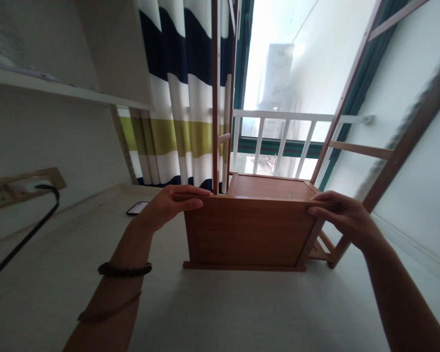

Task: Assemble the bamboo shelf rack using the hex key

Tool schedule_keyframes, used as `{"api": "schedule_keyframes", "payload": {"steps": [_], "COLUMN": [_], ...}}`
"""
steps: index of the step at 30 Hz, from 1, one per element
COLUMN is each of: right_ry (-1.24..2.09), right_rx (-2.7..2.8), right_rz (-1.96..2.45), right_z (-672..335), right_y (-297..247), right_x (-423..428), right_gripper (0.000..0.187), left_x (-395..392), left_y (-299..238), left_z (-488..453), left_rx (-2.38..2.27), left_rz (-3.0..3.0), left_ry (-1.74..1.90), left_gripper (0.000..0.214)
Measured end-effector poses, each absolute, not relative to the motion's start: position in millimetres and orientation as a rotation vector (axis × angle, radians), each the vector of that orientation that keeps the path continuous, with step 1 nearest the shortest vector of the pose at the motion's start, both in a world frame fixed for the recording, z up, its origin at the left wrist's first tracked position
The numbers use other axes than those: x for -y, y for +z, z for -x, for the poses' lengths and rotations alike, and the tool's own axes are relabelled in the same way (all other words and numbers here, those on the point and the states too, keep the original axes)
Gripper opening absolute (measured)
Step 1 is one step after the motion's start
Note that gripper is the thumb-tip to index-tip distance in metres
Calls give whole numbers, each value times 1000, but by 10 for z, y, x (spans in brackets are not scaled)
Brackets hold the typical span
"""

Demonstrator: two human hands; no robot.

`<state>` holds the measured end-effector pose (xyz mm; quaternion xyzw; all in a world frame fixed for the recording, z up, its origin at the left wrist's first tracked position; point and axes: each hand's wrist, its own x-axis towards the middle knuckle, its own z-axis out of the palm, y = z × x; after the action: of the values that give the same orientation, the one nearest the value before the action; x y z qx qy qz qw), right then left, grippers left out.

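A reddish-brown wooden panel (249, 234) with a framed edge stands upright in front of me. At its top left corner, my left hand (168, 205) pinches the rim between thumb and fingers. The top right corner is gripped the same way by my right hand (342, 215). Just behind the panel lies a flat wooden board (271, 183) of the same colour, partly hidden by it. Tall wooden posts rise behind, among them a left post (215, 98) close to my left hand.
On the left, a phone (137, 209) lies on a pale surface, and a black cable (25, 239) runs from a wall socket (22, 186). A striped curtain (183, 107) hangs beside a window with a white railing (286, 117). A slanted wooden frame (407, 132) leans at right.
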<state>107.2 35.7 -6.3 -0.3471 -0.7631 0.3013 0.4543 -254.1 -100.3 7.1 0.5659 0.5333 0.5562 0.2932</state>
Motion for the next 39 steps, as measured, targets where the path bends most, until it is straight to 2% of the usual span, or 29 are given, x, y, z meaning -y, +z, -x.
{"api": "schedule_keyframes", "payload": {"steps": [4, 7, 9, 13, 20, 26, 34, 39], "right_ry": [744, 803, 768, 685, 791, 727, 702, 522], "right_rx": [1932, 1854, 1686, 1441, 1471, 1603, 1653, 1478], "right_rz": [811, 778, 752, 743, 891, 1014, 1029, 1089], "right_z": [-1029, -931, -853, -785, -807, -764, -774, -879], "right_y": [-52, -10, 14, 11, -81, -41, -7, 97], "right_x": [-358, -296, -243, -217, -334, -384, -476, -425], "right_gripper": [36, 42, 44, 31, 30, 29, 28, 35], "left_x": [1146, 1146, 1109, 1048, 1004, 830, 770, 765], "left_y": [257, 284, 257, 213, 255, 99, -47, 1], "left_z": [2585, 2583, 2569, 2489, 2387, 2598, 2659, 2245], "left_rx": [-1553, -1599, -1611, -1608, -1793, -2022, -2020, -1953], "left_rz": [-1619, -1628, -1632, -1684, -1778, -1769, -1742, -1725], "left_ry": [1341, 1286, 1299, 1335, 1277, 1359, 1480, 1716], "left_gripper": [33, 35, 33, 25, 17, 15, 15, 29]}}
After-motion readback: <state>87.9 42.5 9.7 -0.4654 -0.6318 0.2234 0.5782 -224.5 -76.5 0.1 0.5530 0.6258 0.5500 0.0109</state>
